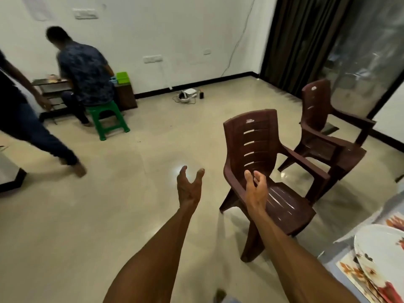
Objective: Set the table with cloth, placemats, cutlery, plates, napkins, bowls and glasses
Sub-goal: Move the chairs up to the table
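Both hands, the left hand (189, 186) and right hand (255, 191), reach empty with loose spread fingers toward the brown plastic chair (260, 154), likely to move it tableward, while the white plate (381, 250) sits on a placemat (352, 273) right of that chair.

White plate (380, 248) and patterned placemat (358, 278) cut by the right edge; walking person (24, 119) cropped at left.

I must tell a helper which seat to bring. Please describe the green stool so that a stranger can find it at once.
Look at the white back wall on the left side of the room, where a person sits at a low dark table. The green stool is under that person. It is the only green seat and has no back, unlike the two brown chairs on the right.
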